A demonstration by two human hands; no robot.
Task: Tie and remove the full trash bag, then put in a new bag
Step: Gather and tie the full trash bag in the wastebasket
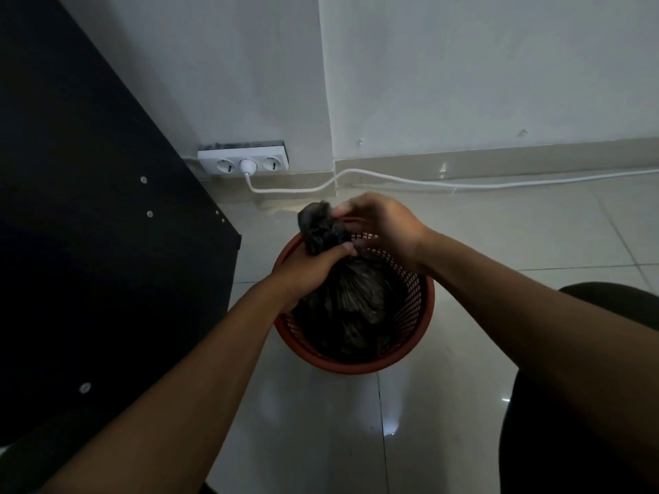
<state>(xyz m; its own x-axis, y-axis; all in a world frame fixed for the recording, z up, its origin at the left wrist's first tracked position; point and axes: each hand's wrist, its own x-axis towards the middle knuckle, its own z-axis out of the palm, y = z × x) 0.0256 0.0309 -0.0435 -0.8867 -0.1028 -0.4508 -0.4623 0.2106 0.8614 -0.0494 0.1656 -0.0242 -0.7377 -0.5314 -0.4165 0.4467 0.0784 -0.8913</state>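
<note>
Nearest the camera, both bare forearms extended forward and downward, converging over a red mesh bin (415,297) that stood on the tiled floor (499,251). The black trash bag (353,301) sat inside the bin, its body filling the basket and its gathered neck rising above the far rim.

The left hand (310,270) was closed around the neck of the bag, thumb on top, fingers wrapped under and clamped on the plastic. The right hand (385,229) was held higher, wrist bent, with its fingertips pinched on the bunched loose end (315,217) above the left fist.

The step in hand was judged to be tying: the neck was gathered, but a finished knot could not be confirmed. The next move would call for the right hand to loop the loose end around and through while the left hand held the neck tight; lifting out and fitting a new bag remained to be done. No new bag was in view.

Beyond the bin, a white power strip (244,162) lay against the wall, with one plug and its cord (392,180) running right along the skirting. A dark panel (89,172) stood at left.
</note>
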